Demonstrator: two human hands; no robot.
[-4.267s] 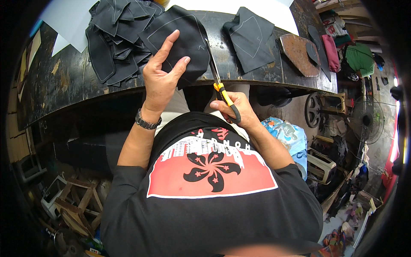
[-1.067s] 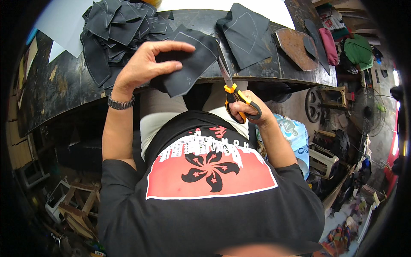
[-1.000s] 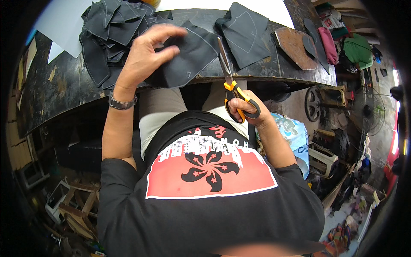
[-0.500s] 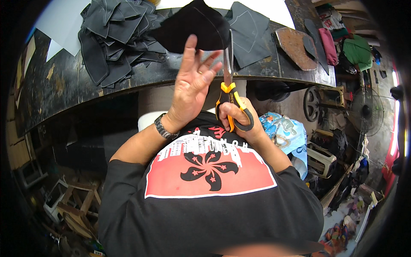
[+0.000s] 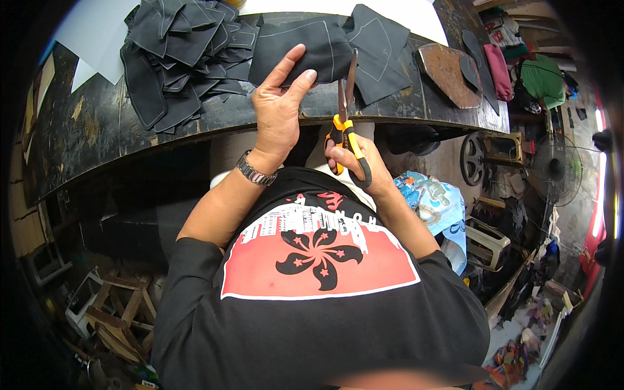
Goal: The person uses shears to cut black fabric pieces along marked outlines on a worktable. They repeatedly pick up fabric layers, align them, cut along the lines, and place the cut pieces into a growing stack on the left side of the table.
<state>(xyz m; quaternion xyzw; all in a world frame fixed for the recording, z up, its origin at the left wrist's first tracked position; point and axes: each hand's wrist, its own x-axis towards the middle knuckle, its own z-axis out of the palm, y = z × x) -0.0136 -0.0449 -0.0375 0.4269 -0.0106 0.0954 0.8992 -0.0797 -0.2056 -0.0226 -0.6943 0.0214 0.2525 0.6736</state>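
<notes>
My left hand holds a black fabric piece with a pale outline drawn on it, by its near edge. The index finger and thumb show on top of the piece, while the other fingers are mostly hidden. My right hand is wrapped round the yellow-and-black handles of a pair of scissors. The scissor blades stand apart, pointing away from me, at the right near corner of the piece. Behind it to the right, another marked black piece lies on the table.
A heap of cut black pieces covers the left part of the dark worn table. At its right lie a brown flat template and a narrow dark piece. Blue patterned cloth hangs by my right arm, with a fan farther right.
The fabric piece has come down and turned flatter, showing its drawn outline. My left hand has closed on its near edge. The scissor blades have spread apart beside it.
</notes>
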